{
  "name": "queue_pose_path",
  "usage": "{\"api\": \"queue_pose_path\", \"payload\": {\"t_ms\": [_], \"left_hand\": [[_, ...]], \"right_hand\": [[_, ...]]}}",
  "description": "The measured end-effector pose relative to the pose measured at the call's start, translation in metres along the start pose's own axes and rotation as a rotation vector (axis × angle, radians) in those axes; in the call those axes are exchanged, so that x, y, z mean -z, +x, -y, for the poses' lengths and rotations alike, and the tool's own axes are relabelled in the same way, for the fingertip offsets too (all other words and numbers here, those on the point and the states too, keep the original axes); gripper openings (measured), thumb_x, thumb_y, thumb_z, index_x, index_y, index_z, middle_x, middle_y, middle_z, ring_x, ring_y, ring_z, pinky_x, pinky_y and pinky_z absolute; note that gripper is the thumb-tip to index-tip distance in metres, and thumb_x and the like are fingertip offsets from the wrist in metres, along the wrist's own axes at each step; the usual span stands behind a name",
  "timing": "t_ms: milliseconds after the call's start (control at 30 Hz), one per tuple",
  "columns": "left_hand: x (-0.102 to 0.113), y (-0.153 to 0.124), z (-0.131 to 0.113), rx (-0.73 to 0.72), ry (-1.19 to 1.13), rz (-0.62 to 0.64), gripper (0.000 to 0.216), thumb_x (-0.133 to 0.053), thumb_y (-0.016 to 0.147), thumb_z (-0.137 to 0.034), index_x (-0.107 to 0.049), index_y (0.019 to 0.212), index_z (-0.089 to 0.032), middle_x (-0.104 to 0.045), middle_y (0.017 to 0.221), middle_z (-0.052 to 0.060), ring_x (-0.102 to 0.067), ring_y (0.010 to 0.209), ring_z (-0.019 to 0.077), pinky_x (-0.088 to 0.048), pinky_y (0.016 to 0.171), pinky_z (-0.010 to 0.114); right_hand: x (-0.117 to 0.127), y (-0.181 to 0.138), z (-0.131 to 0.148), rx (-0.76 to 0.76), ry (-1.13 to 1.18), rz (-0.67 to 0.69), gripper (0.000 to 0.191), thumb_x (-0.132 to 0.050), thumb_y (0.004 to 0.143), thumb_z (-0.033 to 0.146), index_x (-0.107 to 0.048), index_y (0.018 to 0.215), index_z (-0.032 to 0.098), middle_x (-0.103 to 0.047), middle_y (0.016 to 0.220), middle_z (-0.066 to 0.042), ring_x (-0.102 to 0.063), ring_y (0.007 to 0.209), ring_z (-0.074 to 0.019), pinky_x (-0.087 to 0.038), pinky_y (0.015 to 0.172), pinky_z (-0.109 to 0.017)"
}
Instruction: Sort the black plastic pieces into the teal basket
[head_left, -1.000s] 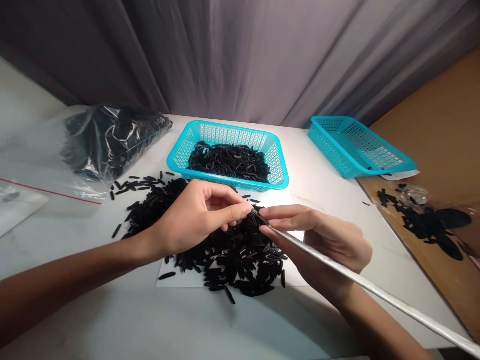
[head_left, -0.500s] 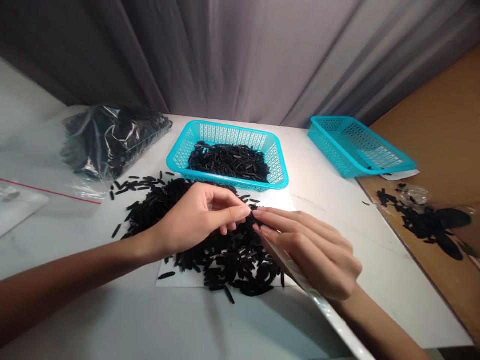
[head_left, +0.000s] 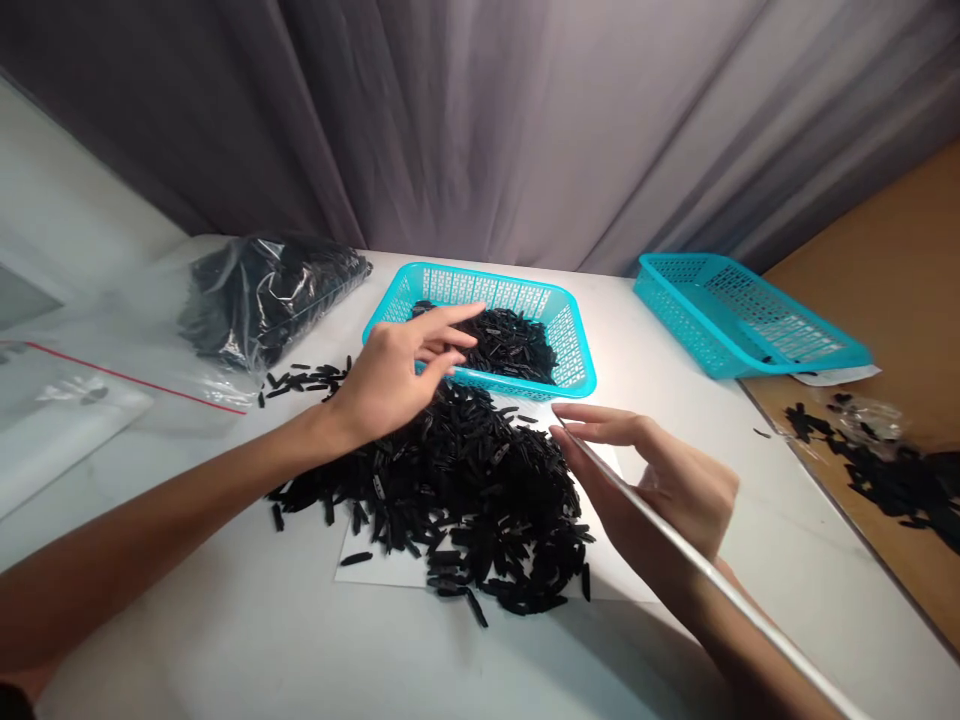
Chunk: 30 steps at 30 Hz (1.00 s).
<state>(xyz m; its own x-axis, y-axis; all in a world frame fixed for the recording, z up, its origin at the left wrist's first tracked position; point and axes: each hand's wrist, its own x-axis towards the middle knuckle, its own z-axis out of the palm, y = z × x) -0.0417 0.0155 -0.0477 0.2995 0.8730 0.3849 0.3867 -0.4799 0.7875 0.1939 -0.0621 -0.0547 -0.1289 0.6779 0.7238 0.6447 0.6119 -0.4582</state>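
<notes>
My left hand (head_left: 401, 375) is over the near rim of a turquoise plastic basket (head_left: 517, 384), fingers spread and nothing visible in them. Small, elongated black pieces (head_left: 510, 345) lie inside that basket. Between the thumb and fingers of my right hand (head_left: 660, 475) is the tip of a long, thin white strip (head_left: 697, 560), seen nearly edge-on and running down to the lower right. Below both hands, a large heap of similar black pieces (head_left: 465, 480) spreads over a white sheet (head_left: 390, 570) on the table.
At the back left sits a clear plastic bag (head_left: 277, 290) full of dark pieces. A zip bag with a red line (head_left: 142, 380) lies in front of it. Another turquoise basket (head_left: 750, 310) stands at the right, near black scraps (head_left: 900, 480) on a brown surface. Grey curtain (head_left: 480, 130) hangs behind.
My hands have parted: the left moved up and back over the basket and spread its fingers, while the right shifted slightly right with the strip. The view has shifted a little.
</notes>
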Motion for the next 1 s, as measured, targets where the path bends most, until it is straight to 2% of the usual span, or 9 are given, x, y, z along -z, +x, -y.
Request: {"api": "queue_pose_path", "payload": {"t_ms": [100, 200, 333, 433, 533, 600, 833, 933, 1000], "left_hand": [[-0.008, -0.013, -0.02, -0.038, -0.088, 0.095, 0.063, -0.056, 0.09, -0.007, -0.042, 0.149, -0.027, -0.065, 0.132, 0.006, -0.074, 0.091, 0.0127, -0.062, 0.09, 0.025], [-0.014, -0.022, -0.032, 0.007, -0.137, 0.157, 0.068, -0.062, 0.09, -0.011, -0.035, 0.151, -0.026, -0.065, 0.131, 0.007, -0.076, 0.087, 0.0125, -0.063, 0.086, 0.022], [-0.017, -0.029, -0.037, 0.036, -0.143, 0.204, 0.067, -0.067, 0.088, -0.013, -0.037, 0.147, -0.024, -0.072, 0.118, 0.004, -0.076, 0.089, 0.0131, -0.061, 0.086, 0.018], [-0.019, -0.034, -0.037, -0.021, -0.088, 0.264, 0.074, -0.062, 0.089, -0.007, -0.029, 0.153, -0.025, -0.071, 0.121, 0.005, -0.075, 0.099, 0.0148, -0.06, 0.091, 0.02], [-0.021, -0.04, -0.039, -0.077, -0.024, 0.32, 0.079, -0.057, 0.09, -0.005, -0.019, 0.157, -0.025, -0.07, 0.126, 0.008, -0.069, 0.116, 0.0194, -0.059, 0.095, 0.025], [-0.022, -0.042, -0.041, -0.094, -0.023, 0.34, 0.079, -0.056, 0.091, -0.006, -0.017, 0.158, -0.025, -0.068, 0.128, 0.009, -0.068, 0.118, 0.0205, -0.058, 0.097, 0.028], [-0.019, -0.04, -0.046, -0.043, -0.134, 0.232, 0.07, -0.065, 0.09, -0.012, -0.031, 0.15, -0.023, -0.071, 0.118, 0.004, -0.075, 0.089, 0.0101, -0.059, 0.086, 0.015], [-0.016, -0.036, -0.046, -0.107, -0.059, 0.168, 0.063, -0.073, 0.085, -0.015, -0.044, 0.141, -0.02, -0.072, 0.106, 0.001, -0.073, 0.084, 0.0094, -0.059, 0.083, 0.017], [-0.014, -0.033, -0.044, -0.197, 0.053, 0.116, 0.046, -0.075, 0.084, -0.017, -0.057, 0.127, -0.018, -0.073, 0.1, 0.001, -0.07, 0.083, 0.0103, -0.058, 0.081, 0.02]], "right_hand": [[-0.003, 0.0, 0.004, -0.27, 0.111, 0.119, 0.004, -0.073, 0.086, 0.024, -0.07, 0.085, 0.023, -0.078, 0.075, 0.0, -0.074, 0.063, -0.0177, -0.057, 0.058, -0.026], [-0.003, 0.002, 0.007, -0.402, 0.205, 0.195, 0.01, -0.063, 0.095, 0.027, -0.073, 0.097, 0.023, -0.077, 0.071, 0.001, -0.072, 0.06, -0.015, -0.054, 0.057, -0.023], [-0.003, 0.003, 0.013, -0.353, 0.239, 0.213, 0.014, -0.062, 0.094, 0.025, -0.076, 0.095, 0.022, -0.079, 0.084, -0.002, -0.073, 0.069, -0.0156, -0.057, 0.065, -0.025], [-0.005, 0.001, 0.017, -0.254, 0.206, 0.215, 0.005, -0.072, 0.087, 0.024, -0.076, 0.089, 0.022, -0.079, 0.082, -0.002, -0.073, 0.066, -0.0162, -0.058, 0.067, -0.026], [-0.007, -0.002, 0.019, -0.186, 0.22, 0.23, 0.008, -0.075, 0.084, 0.021, -0.075, 0.092, 0.022, -0.079, 0.084, -0.003, -0.073, 0.066, -0.0169, -0.059, 0.066, -0.026], [-0.008, -0.003, 0.019, -0.173, 0.23, 0.243, 0.007, -0.074, 0.085, 0.019, -0.074, 0.091, 0.022, -0.079, 0.085, -0.003, -0.074, 0.069, -0.0174, -0.059, 0.067, -0.027], [-0.002, 0.003, 0.012, -0.224, 0.227, 0.219, 0.006, -0.076, 0.083, 0.019, -0.075, 0.087, 0.022, -0.077, 0.078, -0.001, -0.07, 0.062, -0.0149, -0.057, 0.063, -0.025], [0.0, 0.003, 0.013, -0.254, 0.225, 0.179, 0.004, -0.076, 0.083, 0.018, -0.074, 0.084, 0.022, -0.077, 0.077, 0.0, -0.069, 0.063, -0.0146, -0.057, 0.064, -0.025], [0.001, 0.002, 0.014, -0.26, 0.229, 0.151, 0.005, -0.076, 0.083, 0.018, -0.074, 0.083, 0.023, -0.077, 0.076, 0.0, -0.07, 0.064, -0.0152, -0.057, 0.064, -0.026]]}}
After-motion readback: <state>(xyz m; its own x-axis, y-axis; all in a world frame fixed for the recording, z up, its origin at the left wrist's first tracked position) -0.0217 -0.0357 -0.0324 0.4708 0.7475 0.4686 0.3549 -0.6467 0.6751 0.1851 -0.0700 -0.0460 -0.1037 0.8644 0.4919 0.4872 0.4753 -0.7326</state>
